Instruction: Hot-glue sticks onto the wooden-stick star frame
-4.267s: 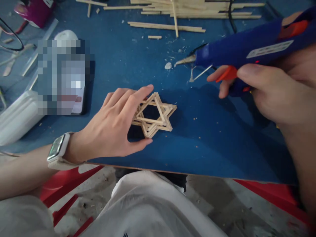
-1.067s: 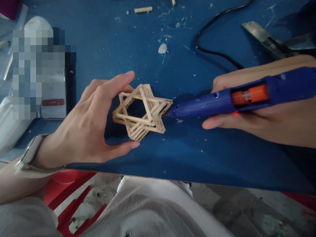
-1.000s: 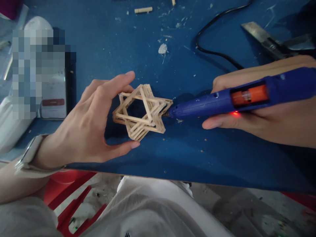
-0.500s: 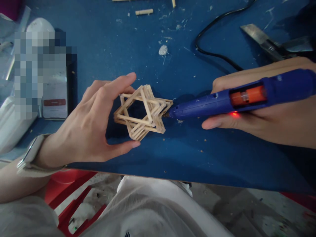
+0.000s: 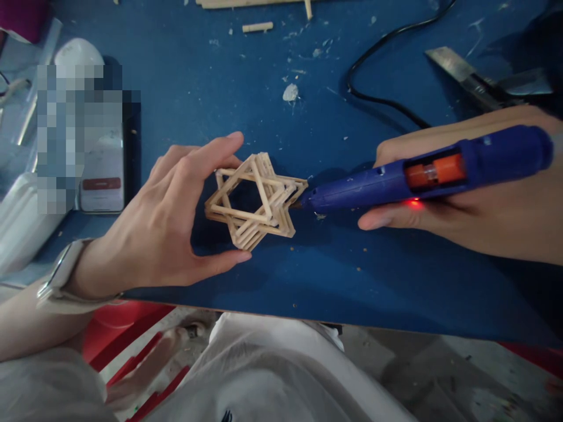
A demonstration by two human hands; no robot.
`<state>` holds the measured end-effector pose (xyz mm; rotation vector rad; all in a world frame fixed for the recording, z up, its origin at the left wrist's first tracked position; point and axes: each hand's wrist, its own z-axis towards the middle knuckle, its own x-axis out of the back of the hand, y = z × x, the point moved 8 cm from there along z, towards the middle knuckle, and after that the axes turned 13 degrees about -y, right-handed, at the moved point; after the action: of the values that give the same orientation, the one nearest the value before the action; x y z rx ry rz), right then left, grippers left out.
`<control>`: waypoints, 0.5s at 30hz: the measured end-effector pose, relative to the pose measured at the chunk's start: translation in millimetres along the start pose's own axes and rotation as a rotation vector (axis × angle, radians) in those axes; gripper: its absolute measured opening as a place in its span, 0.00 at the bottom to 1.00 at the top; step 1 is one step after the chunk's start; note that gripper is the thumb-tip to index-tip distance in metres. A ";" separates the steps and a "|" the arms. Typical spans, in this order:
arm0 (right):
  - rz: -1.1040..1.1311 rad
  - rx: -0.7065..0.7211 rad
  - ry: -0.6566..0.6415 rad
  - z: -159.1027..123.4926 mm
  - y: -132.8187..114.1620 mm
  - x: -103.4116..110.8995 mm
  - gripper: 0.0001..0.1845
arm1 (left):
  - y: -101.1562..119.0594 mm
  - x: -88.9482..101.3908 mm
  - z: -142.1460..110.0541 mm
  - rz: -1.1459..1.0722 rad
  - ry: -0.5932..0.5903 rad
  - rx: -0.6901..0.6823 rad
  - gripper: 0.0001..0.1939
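Between the thumb and fingers of my left hand (image 5: 176,214) is a six-pointed star made of stacked wooden sticks (image 5: 253,218), its middle open. My right hand (image 5: 457,228) is wrapped round a blue hot glue gun (image 5: 360,189), whose side slot shows an orange part and whose red light glows. The gun's nozzle points left and meets the star's right side, near the notch between two points. Whether glue is coming out cannot be made out. My left thumb lies along the star's near edge, and the fingers curve round its far left side.
Several wooden sticks (image 5: 255,3) and a short stick piece (image 5: 257,27) lie at the far edge of view. A black cable (image 5: 373,41) curves near a utility knife (image 5: 461,73) at the upper right. A phone (image 5: 103,181) lies left; a dried glue blob (image 5: 290,92) marks the blue table (image 5: 197,88).
The view has shifted slightly, and the glue gun has tilted or slid a little to the left. Both hands keep their holds, and the nozzle stays at the star's right side.
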<state>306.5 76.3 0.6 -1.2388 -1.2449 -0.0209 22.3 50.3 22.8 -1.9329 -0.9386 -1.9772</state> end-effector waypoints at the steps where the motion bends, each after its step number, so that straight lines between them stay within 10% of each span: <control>1: -0.038 0.002 0.005 -0.5 -2.3 1.5 0.35 | -0.2 0.3 0.0 -0.001 0.008 0.003 0.56; 15: -0.177 -0.061 0.038 -4.4 -0.2 3.0 0.40 | -2.4 -3.1 2.1 0.059 -0.103 0.129 0.48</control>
<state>310.7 74.9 3.7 -1.1722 -1.3251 -0.2119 22.9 52.5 19.0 -1.9820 -0.9967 -1.7546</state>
